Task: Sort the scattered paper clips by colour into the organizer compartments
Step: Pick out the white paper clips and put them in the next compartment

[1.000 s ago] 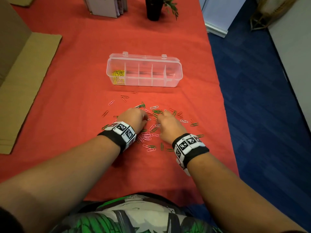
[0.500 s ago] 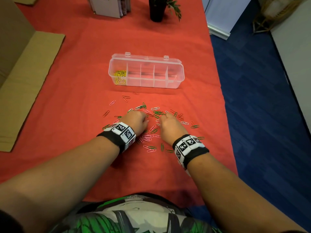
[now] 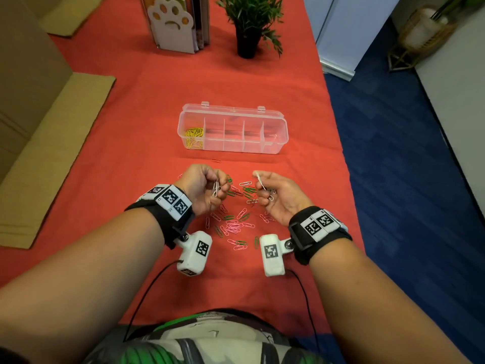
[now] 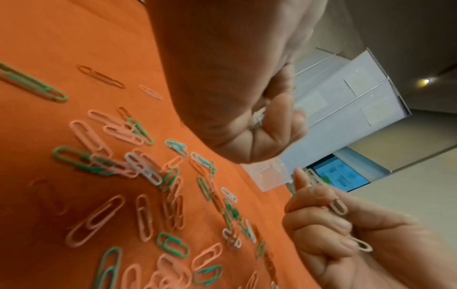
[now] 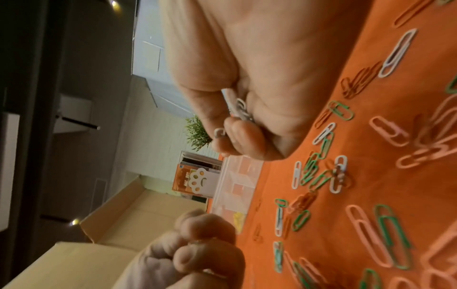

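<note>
Pink, green, white and red paper clips (image 3: pixel 236 224) lie scattered on the red cloth in front of me. My left hand (image 3: pixel 207 185) is raised just above the pile and pinches a small bunch of white clips (image 3: pixel 216 189). My right hand (image 3: pixel 273 190) faces it and holds several white clips (image 3: pixel 259 179) in curled fingers. The wrist views show the same: the left hand (image 4: pixel 247 97) closed round white clips (image 4: pixel 258 119), the right hand (image 5: pixel 247 97) round white clips (image 5: pixel 237 105). The clear organizer (image 3: pixel 275 148) stands open beyond the hands, with yellow clips (image 3: pixel 194 137) in its leftmost compartment.
Flat cardboard (image 3: pixel 39 153) covers the table's left side. A paw-print book holder (image 3: pixel 175 24) and a potted plant (image 3: pixel 248 24) stand at the back. The table's right edge drops to blue floor (image 3: pixel 393 179). One red clip (image 3: pixel 216 161) lies near the organizer's front.
Both hands have lifted off the clip pile and turned inward, each now holding white clips. The head view has shifted closer to the table.
</note>
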Demonstrator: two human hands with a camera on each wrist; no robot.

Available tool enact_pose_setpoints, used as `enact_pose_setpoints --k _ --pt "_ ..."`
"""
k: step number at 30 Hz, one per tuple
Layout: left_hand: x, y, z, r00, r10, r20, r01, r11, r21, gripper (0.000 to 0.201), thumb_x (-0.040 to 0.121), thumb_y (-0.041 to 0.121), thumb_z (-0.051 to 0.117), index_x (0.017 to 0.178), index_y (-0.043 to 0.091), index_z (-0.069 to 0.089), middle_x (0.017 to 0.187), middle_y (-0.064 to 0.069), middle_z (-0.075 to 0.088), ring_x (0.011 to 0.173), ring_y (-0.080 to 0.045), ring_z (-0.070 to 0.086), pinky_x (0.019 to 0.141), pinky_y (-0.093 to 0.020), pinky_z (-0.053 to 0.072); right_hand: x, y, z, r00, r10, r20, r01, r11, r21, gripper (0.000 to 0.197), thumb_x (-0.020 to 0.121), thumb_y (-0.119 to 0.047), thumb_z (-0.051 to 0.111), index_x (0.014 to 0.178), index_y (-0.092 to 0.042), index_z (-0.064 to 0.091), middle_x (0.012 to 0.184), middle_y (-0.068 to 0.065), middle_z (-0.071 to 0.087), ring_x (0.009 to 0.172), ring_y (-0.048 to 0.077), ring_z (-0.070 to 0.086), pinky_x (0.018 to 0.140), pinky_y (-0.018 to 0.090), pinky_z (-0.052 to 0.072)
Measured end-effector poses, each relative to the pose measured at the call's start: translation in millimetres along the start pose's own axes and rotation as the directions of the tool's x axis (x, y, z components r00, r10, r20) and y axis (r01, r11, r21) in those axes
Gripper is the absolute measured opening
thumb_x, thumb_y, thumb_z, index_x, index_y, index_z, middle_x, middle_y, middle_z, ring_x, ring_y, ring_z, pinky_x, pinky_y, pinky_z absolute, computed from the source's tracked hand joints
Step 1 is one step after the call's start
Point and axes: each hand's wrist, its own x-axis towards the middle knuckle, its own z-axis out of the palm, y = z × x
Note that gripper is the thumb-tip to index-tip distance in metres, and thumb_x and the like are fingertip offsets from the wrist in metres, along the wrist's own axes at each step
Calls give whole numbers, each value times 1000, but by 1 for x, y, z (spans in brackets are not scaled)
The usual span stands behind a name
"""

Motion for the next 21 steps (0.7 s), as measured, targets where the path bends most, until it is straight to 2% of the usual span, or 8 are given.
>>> enact_pose_setpoints --k 4,7,12,14,15,17,19,21 --pt "6 18 -4 985 -28 -172 27 1000 -7 24 80 11 35 78 7 59 65 -8 60 47 -15 53 42 -15 45 8 -12 6 999 48 -12 -46 996 76 19 87 -6 42 85 -10 60 63 -1 50 53 9 44 43 18 36" --pt "10 40 -3 978 3 -211 -5 1000 -8 26 90 16 33 90 5 57 78 -10 55 63 -17 52 47 -18 50 15 -25 12 991 135 -10 -132 979 155 10 75 -14 48 73 -11 56 66 2 47 57 12 44 44 20 39" --pt "18 88 12 957 126 -261 -140 990 -35 10 85 18 39 93 13 43 75 -4 40 62 -15 43 52 -25 48 24 -39 22 992 97 -82 -101 994 -42 25 92 1 37 88 -3 61 74 6 52 60 11 46 49 17 42" --pt "25 101 17 940 185 -286 -206 978 -43 27 80 19 43 106 13 41 82 -2 39 64 -15 43 62 -30 49 27 -40 24 992 38 -123 -55 989 -138 29 90 7 35 88 -3 62 76 6 51 61 10 45 49 16 42" --pt "28 105 19 933 207 -295 -224 974 -24 38 80 20 45 116 11 42 93 -3 45 74 -16 49 78 -37 51 29 -40 24 990 18 -139 -43 983 -179 30 89 9 34 87 -3 62 76 6 50 60 10 44 47 15 41" --pt "33 111 23 912 243 -332 -242 969 45 57 82 19 46 137 9 35 138 -6 43 124 -25 47 111 -46 29 33 -40 23 988 -7 -156 -30 971 -238 30 89 10 34 87 -4 60 77 6 50 60 11 44 43 15 41" --pt "35 114 26 900 279 -334 -258 960 105 61 86 17 43 144 6 26 155 -9 19 144 -26 16 117 -41 14 37 -40 24 986 -25 -163 -25 955 -296 28 90 11 34 92 -3 59 79 6 49 62 12 46 43 15 42" --pt "33 113 24 874 314 -371 -281 949 142 53 88 13 41 139 2 34 152 -13 28 141 -32 23 116 -38 20 41 -40 27 982 -62 -176 -10 925 -381 31 89 13 32 102 0 57 79 5 49 63 12 47 45 15 42"
